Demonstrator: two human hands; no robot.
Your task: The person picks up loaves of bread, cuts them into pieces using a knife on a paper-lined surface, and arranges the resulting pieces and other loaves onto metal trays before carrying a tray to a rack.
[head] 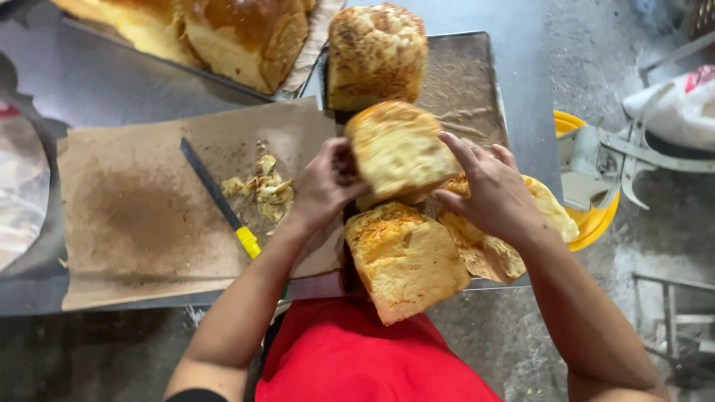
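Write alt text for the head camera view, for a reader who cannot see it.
Seen from above, a person's left hand and right hand grip a golden bread loaf between them above a baking tray holding more loaves. To the left, a yellow-handled knife and bread scraps lie on brown paper.

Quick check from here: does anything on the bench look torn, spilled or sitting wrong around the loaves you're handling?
A pile of torn bread scraps lies loose on the brown paper, beside the yellow-handled knife. The nearest loaf overhangs the tray's front edge toward the person. Both the left hand and right hand hold a raised loaf.
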